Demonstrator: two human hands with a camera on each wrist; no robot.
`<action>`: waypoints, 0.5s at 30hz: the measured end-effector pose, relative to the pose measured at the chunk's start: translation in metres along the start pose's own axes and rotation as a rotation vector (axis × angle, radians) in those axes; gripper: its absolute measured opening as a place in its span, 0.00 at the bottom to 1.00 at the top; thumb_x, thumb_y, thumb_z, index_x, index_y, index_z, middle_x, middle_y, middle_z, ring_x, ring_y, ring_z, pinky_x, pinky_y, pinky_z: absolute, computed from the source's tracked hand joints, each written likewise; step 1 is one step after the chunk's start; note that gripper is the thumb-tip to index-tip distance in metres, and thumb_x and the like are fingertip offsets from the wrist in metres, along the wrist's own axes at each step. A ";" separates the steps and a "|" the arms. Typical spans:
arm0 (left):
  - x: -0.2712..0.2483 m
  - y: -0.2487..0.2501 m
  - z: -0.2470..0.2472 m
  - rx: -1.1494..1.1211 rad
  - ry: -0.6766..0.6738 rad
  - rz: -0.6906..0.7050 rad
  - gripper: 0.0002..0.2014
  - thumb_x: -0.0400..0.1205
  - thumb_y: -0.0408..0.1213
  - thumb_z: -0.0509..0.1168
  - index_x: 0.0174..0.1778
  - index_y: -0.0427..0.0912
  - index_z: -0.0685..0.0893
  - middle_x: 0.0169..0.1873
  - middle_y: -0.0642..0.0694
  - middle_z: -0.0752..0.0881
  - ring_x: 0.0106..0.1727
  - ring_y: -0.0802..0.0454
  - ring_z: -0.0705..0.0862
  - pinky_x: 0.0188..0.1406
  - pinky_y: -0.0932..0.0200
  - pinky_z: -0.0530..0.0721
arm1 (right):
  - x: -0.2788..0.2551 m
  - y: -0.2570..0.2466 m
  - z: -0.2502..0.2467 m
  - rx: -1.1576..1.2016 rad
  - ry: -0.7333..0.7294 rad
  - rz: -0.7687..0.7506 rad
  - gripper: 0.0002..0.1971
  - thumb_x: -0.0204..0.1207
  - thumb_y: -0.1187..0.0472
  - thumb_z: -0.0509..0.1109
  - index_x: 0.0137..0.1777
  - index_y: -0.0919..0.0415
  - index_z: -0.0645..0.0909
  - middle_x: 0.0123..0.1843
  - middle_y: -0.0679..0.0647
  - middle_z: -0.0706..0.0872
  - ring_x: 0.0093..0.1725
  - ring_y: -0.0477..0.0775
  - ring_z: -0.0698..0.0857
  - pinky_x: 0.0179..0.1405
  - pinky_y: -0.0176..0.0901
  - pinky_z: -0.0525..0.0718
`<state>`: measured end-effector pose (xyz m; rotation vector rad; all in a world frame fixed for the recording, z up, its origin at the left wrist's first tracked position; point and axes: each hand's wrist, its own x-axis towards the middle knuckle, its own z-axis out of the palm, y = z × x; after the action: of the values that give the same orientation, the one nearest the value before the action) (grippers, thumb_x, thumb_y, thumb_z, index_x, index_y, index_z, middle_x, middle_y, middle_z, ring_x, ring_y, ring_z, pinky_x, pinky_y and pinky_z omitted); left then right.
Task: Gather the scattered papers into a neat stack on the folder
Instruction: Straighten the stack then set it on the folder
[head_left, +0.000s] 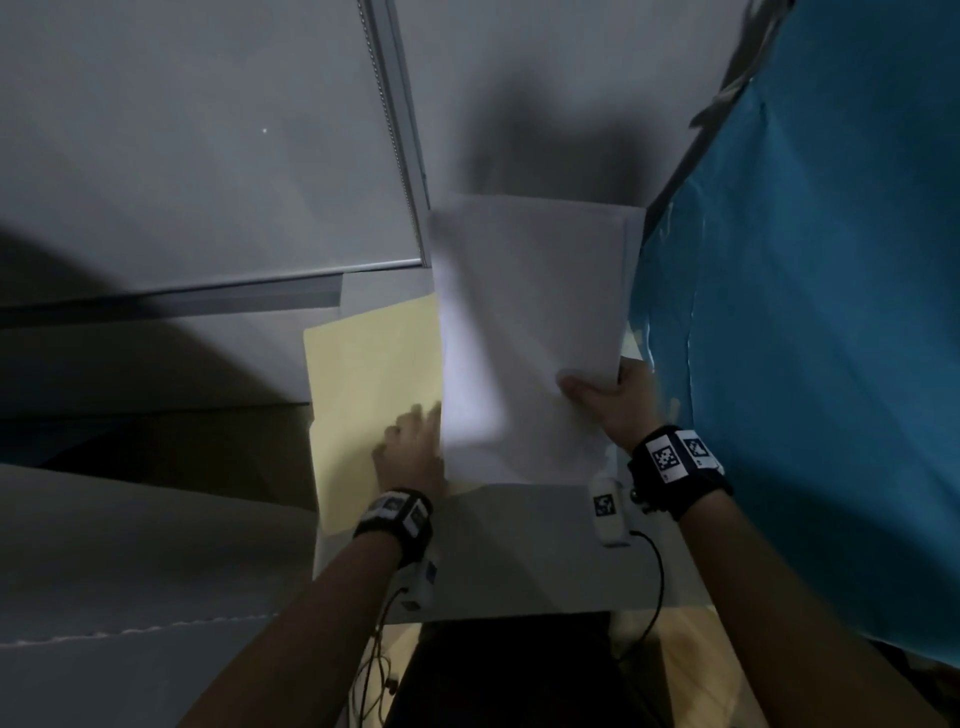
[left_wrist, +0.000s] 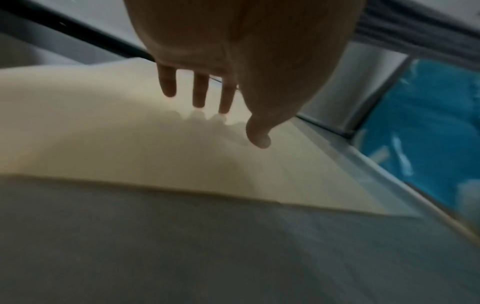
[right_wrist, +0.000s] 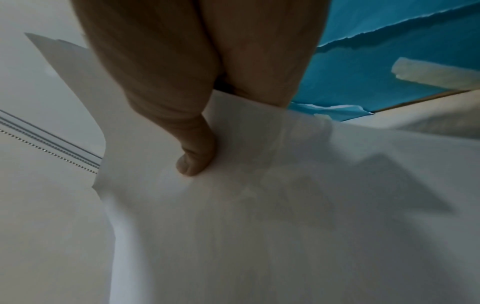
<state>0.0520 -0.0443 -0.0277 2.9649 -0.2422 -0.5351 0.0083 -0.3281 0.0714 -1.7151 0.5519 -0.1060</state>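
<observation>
Right hand (head_left: 618, 400) pinches papers (head_left: 530, 332); left hand (head_left: 413, 447) on folder (head_left: 363, 374).

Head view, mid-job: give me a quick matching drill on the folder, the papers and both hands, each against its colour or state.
Column one:
1. folder
2. papers
3. left hand
4. right hand

Column two:
A. pinches the white sheets at their edge
B. pale yellow, flat on the table
C. fingers straight, over the folder
D. white, lifted, partly over the folder

Pairs: 1-B, 2-D, 3-C, 4-A
</observation>
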 end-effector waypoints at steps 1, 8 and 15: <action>0.009 -0.008 -0.010 -0.025 0.055 -0.062 0.47 0.79 0.49 0.77 0.93 0.57 0.61 0.87 0.42 0.69 0.82 0.33 0.74 0.73 0.33 0.79 | 0.001 0.001 -0.002 -0.002 -0.004 0.009 0.13 0.72 0.64 0.83 0.53 0.71 0.89 0.39 0.45 0.90 0.30 0.31 0.88 0.26 0.24 0.82; 0.049 -0.058 -0.017 -0.081 -0.260 -0.220 0.71 0.59 0.77 0.79 0.92 0.72 0.41 0.96 0.46 0.38 0.95 0.28 0.43 0.83 0.13 0.60 | 0.002 0.008 -0.024 -0.070 0.039 0.019 0.11 0.72 0.64 0.83 0.52 0.66 0.89 0.41 0.45 0.91 0.34 0.33 0.89 0.34 0.30 0.86; -0.020 -0.032 0.022 -0.064 -0.296 0.004 0.69 0.61 0.79 0.78 0.89 0.79 0.35 0.94 0.53 0.29 0.96 0.34 0.34 0.88 0.18 0.52 | 0.000 0.027 -0.029 -0.107 0.033 0.079 0.14 0.71 0.62 0.84 0.56 0.63 0.90 0.46 0.49 0.93 0.46 0.53 0.92 0.50 0.48 0.90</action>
<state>0.0299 -0.0119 -0.0462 2.8134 -0.2518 -0.9629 -0.0109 -0.3575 0.0527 -1.7960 0.6585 -0.0489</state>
